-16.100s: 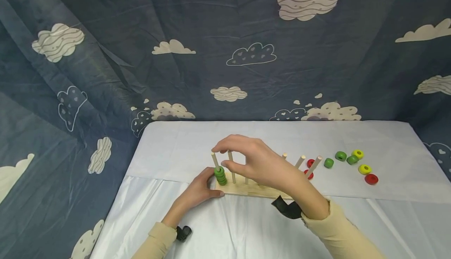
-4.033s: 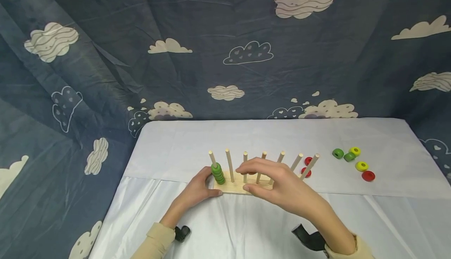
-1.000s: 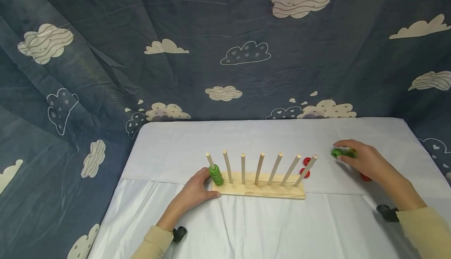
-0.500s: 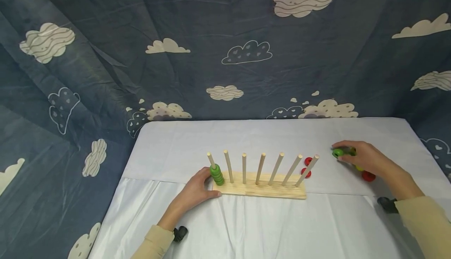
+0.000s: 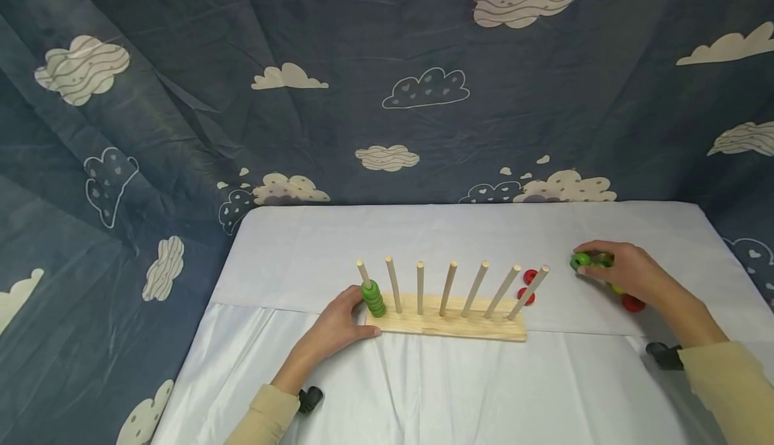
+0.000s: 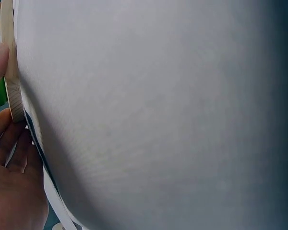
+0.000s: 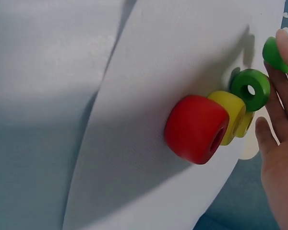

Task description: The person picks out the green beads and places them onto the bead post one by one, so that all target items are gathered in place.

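Observation:
My left hand (image 5: 332, 324) holds the left end of a wooden peg board (image 5: 447, 325), thumb along the front edge and fingers at the end. In the left wrist view the thumb and fingers bracket the board's end (image 6: 14, 96). Several green beads (image 5: 373, 298) are stacked on the leftmost peg; the other pegs are bare. At the right, my right hand (image 5: 635, 273) pinches a green bead (image 5: 580, 261) between thumb and fingers. The right wrist view shows this pinched bead (image 7: 274, 55), with another green bead (image 7: 251, 89) close by the fingers.
Beside the right hand lie a red bead (image 5: 633, 303) and yellow beads (image 7: 229, 115), partly hidden by the hand in the head view. Two red beads (image 5: 526, 296) sit behind the board's right end. A white cloth (image 5: 302, 243) covers the table; a dark cloud-print curtain (image 5: 338, 122) hangs behind.
Since 4 s ago, my right hand has moved from the pegs to the beads at right and pinched a green one. A loose green bead seen 16 s ago has left its place. The left hand stays put.

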Demonstrator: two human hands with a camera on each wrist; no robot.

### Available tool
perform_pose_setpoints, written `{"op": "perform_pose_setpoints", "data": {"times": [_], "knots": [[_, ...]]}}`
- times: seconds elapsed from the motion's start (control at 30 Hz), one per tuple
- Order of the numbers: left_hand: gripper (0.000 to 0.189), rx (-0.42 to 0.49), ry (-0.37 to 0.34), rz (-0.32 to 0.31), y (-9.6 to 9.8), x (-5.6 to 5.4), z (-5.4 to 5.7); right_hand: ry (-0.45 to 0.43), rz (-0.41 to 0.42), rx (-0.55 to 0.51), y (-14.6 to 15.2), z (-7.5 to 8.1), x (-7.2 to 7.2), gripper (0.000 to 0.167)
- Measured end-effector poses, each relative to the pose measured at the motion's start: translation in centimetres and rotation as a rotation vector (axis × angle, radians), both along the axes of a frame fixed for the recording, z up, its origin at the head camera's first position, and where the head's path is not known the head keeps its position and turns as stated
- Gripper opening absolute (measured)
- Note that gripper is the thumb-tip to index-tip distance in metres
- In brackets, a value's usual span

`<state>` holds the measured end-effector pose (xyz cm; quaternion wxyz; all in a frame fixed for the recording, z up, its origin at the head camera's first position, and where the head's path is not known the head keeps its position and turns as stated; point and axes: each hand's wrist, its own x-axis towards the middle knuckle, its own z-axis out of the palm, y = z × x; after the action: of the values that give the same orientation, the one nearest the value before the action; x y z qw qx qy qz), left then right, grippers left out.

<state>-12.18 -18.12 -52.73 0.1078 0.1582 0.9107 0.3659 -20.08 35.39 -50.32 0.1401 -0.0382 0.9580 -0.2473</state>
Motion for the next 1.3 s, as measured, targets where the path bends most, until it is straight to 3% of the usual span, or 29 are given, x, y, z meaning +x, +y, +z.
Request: {"op": "perform_pose_setpoints", "data": {"times": [0.7, 1.3], "knots": [[0.071, 0.02, -0.005, 0.011, 0.1, 0.0, 0.0, 0.197, -0.173, -0.192, -3.0, 1.2, 4.4, 0.058], [0.073, 0.033, -0.018, 0.029, 0.2, 0.2, -0.2, 0.277, -0.159, -0.238, -5.0, 3.1, 7.2, 0.05]]}}
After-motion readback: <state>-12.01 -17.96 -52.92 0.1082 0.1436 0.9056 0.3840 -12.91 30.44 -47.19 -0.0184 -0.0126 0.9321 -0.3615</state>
